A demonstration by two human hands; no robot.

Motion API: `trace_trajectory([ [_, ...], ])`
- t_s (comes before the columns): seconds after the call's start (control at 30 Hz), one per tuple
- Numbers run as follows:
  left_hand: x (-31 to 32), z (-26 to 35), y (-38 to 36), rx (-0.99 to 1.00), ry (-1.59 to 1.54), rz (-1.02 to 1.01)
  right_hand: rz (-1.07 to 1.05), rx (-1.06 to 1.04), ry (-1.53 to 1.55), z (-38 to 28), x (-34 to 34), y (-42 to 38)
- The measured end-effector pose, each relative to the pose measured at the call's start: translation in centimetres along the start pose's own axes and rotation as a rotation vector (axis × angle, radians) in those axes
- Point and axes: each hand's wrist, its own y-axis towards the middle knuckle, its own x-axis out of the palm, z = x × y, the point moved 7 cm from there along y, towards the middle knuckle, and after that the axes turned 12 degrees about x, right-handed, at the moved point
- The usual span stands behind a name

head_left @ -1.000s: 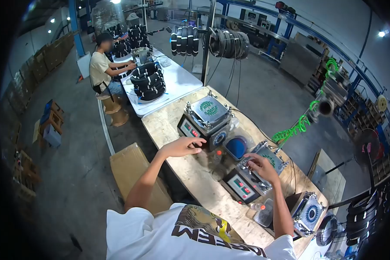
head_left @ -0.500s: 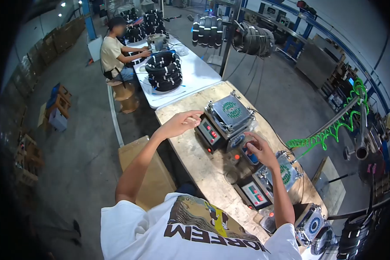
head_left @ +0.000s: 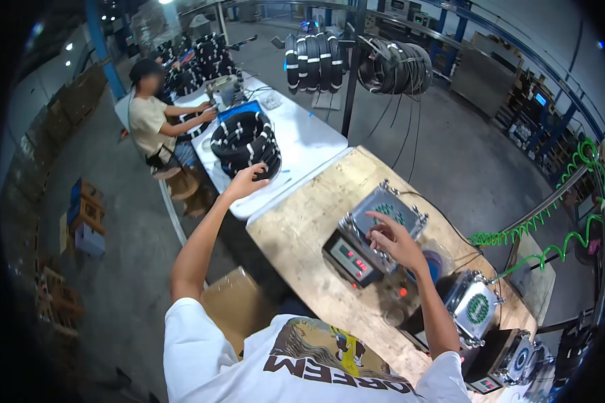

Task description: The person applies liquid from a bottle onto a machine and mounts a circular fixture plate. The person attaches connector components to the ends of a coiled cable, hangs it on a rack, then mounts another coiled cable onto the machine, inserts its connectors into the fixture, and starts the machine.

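Observation:
My left hand (head_left: 246, 181) reaches out to the lower edge of a stack of black coiled hoses (head_left: 247, 144) with white bands, fingers apart. Whether it touches the stack I cannot tell. The coils stand on a white table (head_left: 302, 141). My right hand (head_left: 391, 240) is over the near side of a metal-topped machine (head_left: 383, 208) with a green ring pattern and a red digital display (head_left: 351, 260). Its index finger is extended, the others are loosely curled, and nothing shows in it.
More machines (head_left: 477, 310) stand along the wooden bench (head_left: 296, 228). A co-worker (head_left: 151, 121) sits left of the white table. Hose coils (head_left: 314, 62) hang on a rack beyond. A green spiral air line (head_left: 494, 238) lies right, a cardboard box (head_left: 238, 302) below left.
My left hand has moved from beside the machine out to the hose stack. My right hand has moved forward over the nearer machine. The view has shifted, with the bench now lower.

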Motion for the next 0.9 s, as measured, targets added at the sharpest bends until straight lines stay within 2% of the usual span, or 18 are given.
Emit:
trace_trajectory([
  [0.1,-2.8,-8.7,6.0,0.006,0.289,0.072,0.073,0.029,0.030,-0.7,0.8,5.2],
  [0.17,-3.9,-13.8,8.5,-0.085,0.408,0.050,0.115,0.038,0.025,-1.5,1.8,8.0],
  [0.23,-4.7,-15.7,10.1,-0.176,0.545,0.000,0.138,0.106,0.020,-2.0,3.0,9.9],
  [0.3,-3.8,-19.3,11.5,-0.154,0.628,-0.100,0.150,0.151,0.025,-2.0,3.6,11.1],
  [0.37,-3.0,-20.0,11.8,-0.162,0.629,-0.259,0.185,0.185,0.044,-1.9,3.9,11.5],
  [0.47,-2.2,-23.4,13.2,-0.089,0.676,-0.297,0.231,0.215,0.073,-0.7,3.6,11.1],
  [0.57,-5.4,-19.3,14.2,-0.005,0.685,-0.297,0.296,0.244,0.068,-2.0,2.8,9.8],
  [0.63,-8.4,-17.7,15.9,-0.064,0.650,-0.287,0.334,0.251,0.114,-1.9,2.1,9.1],
  [0.73,-14.3,-15.9,18.7,0.109,0.564,-0.236,0.348,0.231,0.131,-1.6,1.4,8.8],
  [0.77,-16.3,-14.0,19.6,0.192,0.523,-0.226,0.349,0.225,0.139,-1.6,1.3,9.0],
  [0.83,-20.6,-7.0,19.8,0.146,0.441,-0.200,0.351,0.221,0.161,-1.5,1.2,8.9],
  [0.9,-22.9,-4.4,20.4,0.277,0.244,-0.147,0.333,0.201,0.149,-2.0,1.2,9.3],
])
